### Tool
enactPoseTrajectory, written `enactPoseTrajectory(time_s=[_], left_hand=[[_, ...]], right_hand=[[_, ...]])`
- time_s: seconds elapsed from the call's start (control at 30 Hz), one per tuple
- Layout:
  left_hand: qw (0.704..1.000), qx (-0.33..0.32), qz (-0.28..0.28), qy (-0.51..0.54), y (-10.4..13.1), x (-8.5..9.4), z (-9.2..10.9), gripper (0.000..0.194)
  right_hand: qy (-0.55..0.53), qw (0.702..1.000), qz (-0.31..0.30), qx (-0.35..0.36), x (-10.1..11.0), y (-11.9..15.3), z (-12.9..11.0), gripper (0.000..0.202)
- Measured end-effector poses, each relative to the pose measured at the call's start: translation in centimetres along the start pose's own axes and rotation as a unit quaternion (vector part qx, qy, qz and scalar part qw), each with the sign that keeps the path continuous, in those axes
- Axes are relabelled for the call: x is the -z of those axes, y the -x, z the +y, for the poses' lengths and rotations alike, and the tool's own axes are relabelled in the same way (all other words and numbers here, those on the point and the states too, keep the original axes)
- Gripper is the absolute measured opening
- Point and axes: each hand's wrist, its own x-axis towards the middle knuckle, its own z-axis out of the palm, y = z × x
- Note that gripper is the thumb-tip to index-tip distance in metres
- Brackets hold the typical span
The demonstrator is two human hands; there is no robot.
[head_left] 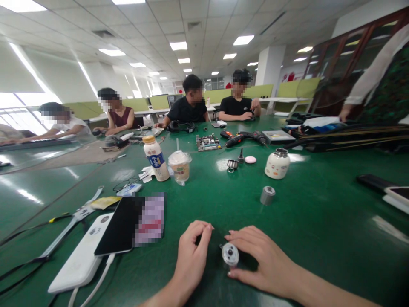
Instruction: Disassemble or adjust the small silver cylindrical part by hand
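Note:
A small metal cylinder (230,255) with a dark centre on its top stands at the near middle, a tiny ring at its left side. My right hand (263,258) curves around it, thumb at its near side and fingertips at its far side. Just to its left, my left hand (193,251) has thumb and forefinger tips pressed together; anything between them is too small to make out. Beyond my right hand stands another metal cylinder (267,196). Behind that is a cream-coloured flask (277,165) with a bare metal neck.
A phone (119,226) overlaps a white power bank (81,256) at left, cables beside them. A milk bottle (156,160) and lidded cup (179,166) stand farther back. Beyond lie metal parts (232,165), a pink oval (250,160), a circuit board (208,143) and drills (234,140). Several people sit across.

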Motion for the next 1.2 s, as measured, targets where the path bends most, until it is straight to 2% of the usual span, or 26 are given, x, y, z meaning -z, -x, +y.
enactPoseTrajectory(time_s=[0.17, 0.37, 0.47, 0.57, 0.7, 0.97, 1.1, 1.2], left_hand=[[1.0, -0.004, -0.029, -0.002, 0.2, 0.0, 0.0, 0.035], [0.996, 0.045, -0.081, -0.009, 0.1, 0.0, -0.1, 0.045], [0.993, 0.025, -0.111, -0.031, 0.1, 0.0, -0.3, 0.046], [0.991, -0.001, -0.118, -0.07, 0.3, -0.1, -0.6, 0.039], [0.988, -0.017, -0.123, -0.096, 0.8, -0.3, -1.1, 0.016], [0.985, -0.023, -0.147, -0.09, 1.2, -0.3, -1.2, 0.038], [0.985, -0.03, -0.143, -0.087, 1.7, -0.4, -1.3, 0.039], [0.982, -0.049, -0.129, -0.125, 2.3, -0.5, -1.7, 0.046]], right_hand=[[0.001, 1.0, 0.003, 0.001, 0.0, 0.0, 0.0, 0.047], [0.004, 1.0, 0.006, 0.009, 0.0, 0.0, 0.1, 0.046], [0.011, 1.0, 0.009, 0.009, -0.1, 0.1, 0.1, 0.045], [0.023, 0.999, 0.024, -0.005, -0.3, 0.2, 0.1, 0.045], [0.027, 0.998, 0.057, -0.021, -0.4, 0.3, 0.1, 0.044], [0.017, 0.997, 0.074, -0.016, -0.4, 0.2, 0.1, 0.046], [0.014, 0.997, 0.068, -0.018, -0.4, 0.1, 0.2, 0.046], [0.017, 0.998, 0.065, -0.021, -0.4, 0.1, 0.2, 0.047]])
